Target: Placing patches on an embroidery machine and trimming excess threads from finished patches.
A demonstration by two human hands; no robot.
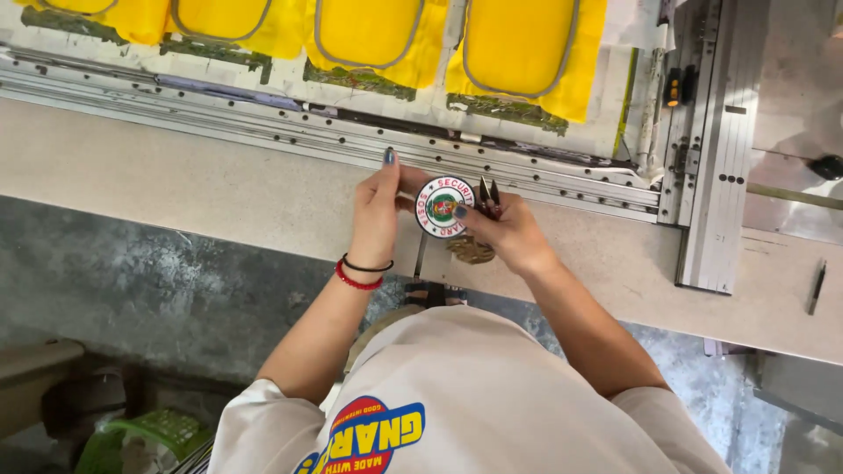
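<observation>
A round embroidered patch (442, 207), white with a red ring and a green and red centre, is held between both my hands above the worktable edge. My left hand (379, 211) pinches its left rim, with black and red bands on that wrist. My right hand (502, 230) grips the right rim and also holds small thread snips (488, 195), their points aimed away from me. A brownish round piece (471, 251) shows just under my right hand.
The beige worktable (176, 175) runs across the view. Behind it lies a metal rail frame (263, 118) holding several yellow fabric pieces (518, 48). A metal bracket (716, 158) stands at the right, a black pen (817, 285) beyond it. A green basket (149, 434) sits on the floor.
</observation>
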